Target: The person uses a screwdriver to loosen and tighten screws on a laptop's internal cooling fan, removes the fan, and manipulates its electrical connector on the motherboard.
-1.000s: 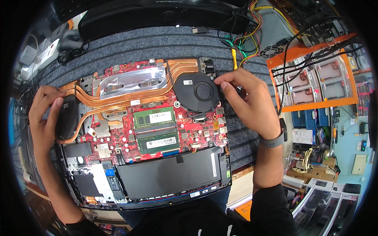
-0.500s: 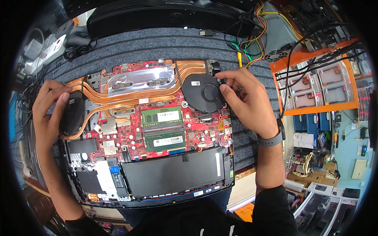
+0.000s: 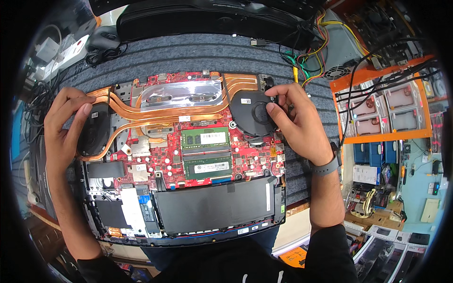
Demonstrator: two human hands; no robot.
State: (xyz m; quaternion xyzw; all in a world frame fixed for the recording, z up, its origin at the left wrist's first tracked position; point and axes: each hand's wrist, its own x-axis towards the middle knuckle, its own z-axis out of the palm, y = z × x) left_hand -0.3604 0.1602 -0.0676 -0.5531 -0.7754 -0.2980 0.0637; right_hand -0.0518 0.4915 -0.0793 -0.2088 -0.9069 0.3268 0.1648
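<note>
An opened laptop lies before me with its red circuit board [image 3: 245, 160] bare. Across the board's far half runs a copper heat sink [image 3: 165, 113] with a black fan at each end. My left hand [image 3: 66, 125] pinches the outer far corner of the left fan [image 3: 96, 129], thumb and fingertips beside the copper pipes. At the other end, my right hand [image 3: 302, 125] has its thumb and index finger closed on the outer edge of the right fan [image 3: 250, 113]. Its other fingers are curled, partly hidden. Two green memory modules [image 3: 207, 168] sit mid-board, and the black battery [image 3: 214, 205] lies nearest me.
The laptop rests on a grey ribbed mat [image 3: 198, 54]. Beyond stand a long black case [image 3: 188, 21], a mouse [image 3: 104, 37] and a white power strip [image 3: 71, 54]. Loose yellow and red wires [image 3: 321, 42] lie at the far right, by an orange-framed rack [image 3: 373, 140].
The whole view has shifted, so the laptop sits slightly farther right in the picture. Both hands keep their hold at the two fans, with slight finger movement on the left.
</note>
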